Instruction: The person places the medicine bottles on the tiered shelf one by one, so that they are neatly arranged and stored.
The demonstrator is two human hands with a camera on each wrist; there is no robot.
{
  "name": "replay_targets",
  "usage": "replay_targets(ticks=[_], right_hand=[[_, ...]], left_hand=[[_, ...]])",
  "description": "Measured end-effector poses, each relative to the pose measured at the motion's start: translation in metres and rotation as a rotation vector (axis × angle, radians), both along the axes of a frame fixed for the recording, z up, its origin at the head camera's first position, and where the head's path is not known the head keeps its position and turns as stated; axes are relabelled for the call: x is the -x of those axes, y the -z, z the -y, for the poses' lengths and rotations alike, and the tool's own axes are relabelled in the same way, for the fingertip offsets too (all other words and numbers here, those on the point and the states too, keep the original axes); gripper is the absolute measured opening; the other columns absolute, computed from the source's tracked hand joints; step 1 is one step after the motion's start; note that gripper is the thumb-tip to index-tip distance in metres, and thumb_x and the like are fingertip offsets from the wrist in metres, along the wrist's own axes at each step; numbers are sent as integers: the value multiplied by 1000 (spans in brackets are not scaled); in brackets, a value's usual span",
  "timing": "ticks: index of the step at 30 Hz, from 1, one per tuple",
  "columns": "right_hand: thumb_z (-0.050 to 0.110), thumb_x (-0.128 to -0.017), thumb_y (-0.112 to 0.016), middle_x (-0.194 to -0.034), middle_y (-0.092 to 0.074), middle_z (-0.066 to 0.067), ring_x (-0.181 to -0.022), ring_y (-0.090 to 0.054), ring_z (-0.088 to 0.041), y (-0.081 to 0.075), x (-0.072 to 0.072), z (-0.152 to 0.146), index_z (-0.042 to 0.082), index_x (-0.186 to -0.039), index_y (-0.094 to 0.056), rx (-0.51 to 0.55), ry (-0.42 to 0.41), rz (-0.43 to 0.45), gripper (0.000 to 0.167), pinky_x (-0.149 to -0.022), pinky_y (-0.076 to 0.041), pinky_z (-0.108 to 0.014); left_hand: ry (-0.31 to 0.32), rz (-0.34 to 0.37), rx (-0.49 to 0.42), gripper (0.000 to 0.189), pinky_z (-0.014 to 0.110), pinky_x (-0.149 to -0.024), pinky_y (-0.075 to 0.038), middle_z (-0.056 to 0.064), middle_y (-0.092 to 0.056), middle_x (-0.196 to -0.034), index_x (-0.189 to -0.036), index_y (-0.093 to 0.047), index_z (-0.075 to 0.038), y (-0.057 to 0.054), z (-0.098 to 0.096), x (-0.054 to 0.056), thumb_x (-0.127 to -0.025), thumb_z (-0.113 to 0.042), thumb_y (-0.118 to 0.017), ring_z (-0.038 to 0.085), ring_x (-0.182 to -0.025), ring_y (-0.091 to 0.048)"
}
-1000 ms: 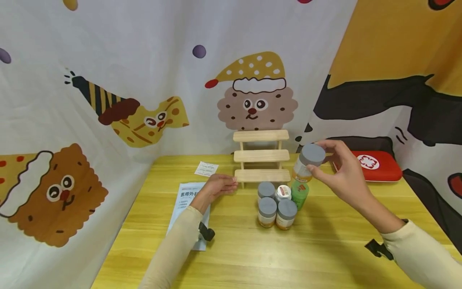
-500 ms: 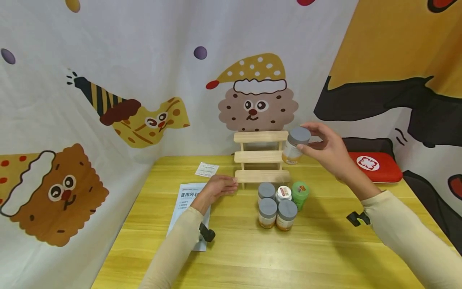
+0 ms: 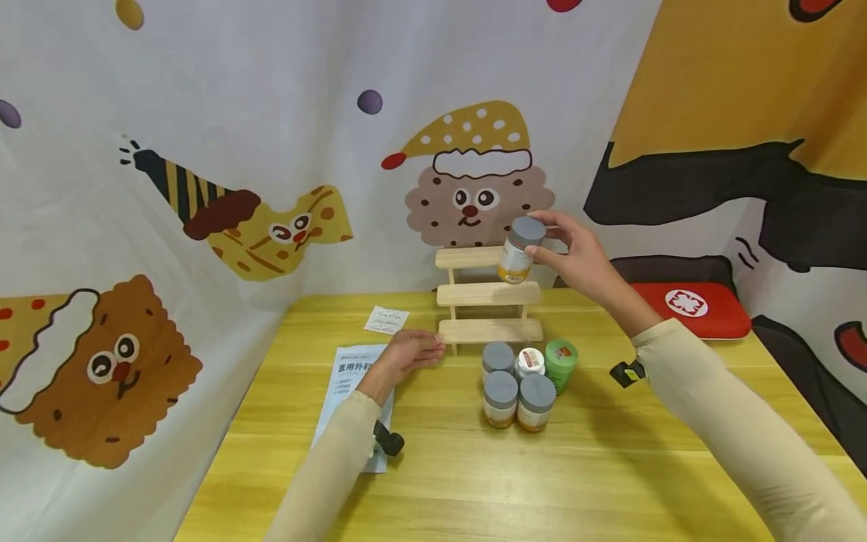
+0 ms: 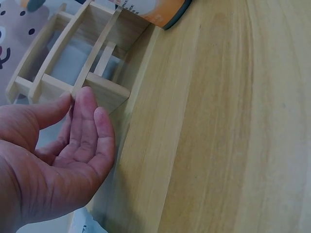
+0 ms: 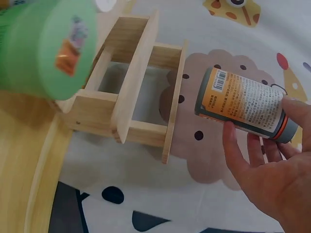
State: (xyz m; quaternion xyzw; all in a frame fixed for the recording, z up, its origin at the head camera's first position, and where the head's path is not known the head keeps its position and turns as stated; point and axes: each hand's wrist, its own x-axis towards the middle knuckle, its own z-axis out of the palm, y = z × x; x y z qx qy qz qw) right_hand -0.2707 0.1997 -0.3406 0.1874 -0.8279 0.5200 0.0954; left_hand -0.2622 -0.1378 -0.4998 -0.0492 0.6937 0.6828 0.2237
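- yo where's the gray-lidded jar (image 3: 518,257)?
- midair by the top step (image 3: 467,258) of the wooden rack (image 3: 470,294), right hand (image 3: 582,258) gripping it
- left hand (image 3: 409,352)?
- fingers pinching the rack's lowest step (image 3: 491,330), left end

Smooth matt wood shelf (image 3: 482,294), plastic-looking bottle (image 3: 515,261) with matt lid (image 3: 527,230), glossy wood-grain table (image 3: 447,474), cloth backdrop (image 3: 271,75)

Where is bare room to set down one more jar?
Free: the table in front of the standing grey-lidded jars, right of the blue packet; the shelf's lower two steps. Crowded: just before them, where these jars, the white bottle and green container cluster.
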Motion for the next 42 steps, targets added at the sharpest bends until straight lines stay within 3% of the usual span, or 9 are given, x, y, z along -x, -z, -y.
replay_targets(ticks=[5, 9, 15, 21, 30, 37, 42], right_hand=[[13, -104, -69, -145, -54, -17, -135, -54, -34, -2, 16, 16, 11, -155, -49, 37, -66, 4, 55, -87, -62, -14], [10, -104, -68, -144, -55, -18, -129, -57, -34, -3, 25, 30, 10, -156, -48, 60, -56, -3, 55, -87, -66, -22], [9, -104, -68, -148, -52, -22, -136, -56, -39, -5, 35, 53, 8, -157, -46, 109, 2, 17, 58, -94, -68, -37], [9, -105, -67, -151, -50, -21, -137, -55, -38, -3, 41, 71, 10, -159, -44, 159, -30, 62, 59, -103, -63, -52], [7, -103, -69, -149, -54, -21, -135, -59, -36, 2, 52, 86, 8, -158, -46, 185, -21, 72, 60, -100, -64, -53], [6, -103, -69, -153, -54, -20, -137, -58, -37, 4, 58, 94, 10, -158, -46, 175, 14, 113, 60, -103, -63, -54], [9, -102, -71, -152, -56, -17, -136, -60, -35, 6, 61, 97, 12, -156, -50, 136, 38, 103, 58, -101, -64, -53]], left_hand=[[-15, 9, -3, 36, 30, -87, -68, 21, -77, -121, -129, -66, 5, 3, 2, -1, -102, -17, -73, 13, -89, -79], [-15, -1, -3, 36, 30, -87, -69, 21, -77, -120, -129, -67, 5, 4, 2, 0, -102, -19, -73, 13, -89, -79], [-10, -7, -4, 37, 31, -88, -68, 19, -79, -118, -130, -67, 6, 3, 1, 0, -103, -19, -72, 12, -88, -78], [-16, -1, -6, 38, 33, -91, -68, 17, -79, -115, -131, -66, 6, 2, 1, -2, -103, -18, -72, 15, -92, -79], [-7, -5, -4, 39, 33, -92, -68, 19, -78, -121, -133, -66, 6, 2, 1, -3, -104, -19, -71, 20, -101, -79], [-9, -9, -18, 41, 31, -90, -68, 18, -78, -121, -135, -66, 5, 7, 3, -2, -103, -20, -72, 13, -93, -79], [-12, -7, -23, 41, 31, -89, -68, 15, -79, -116, -136, -65, 6, 7, 1, -2, -104, -19, -71, 16, -96, -79]])
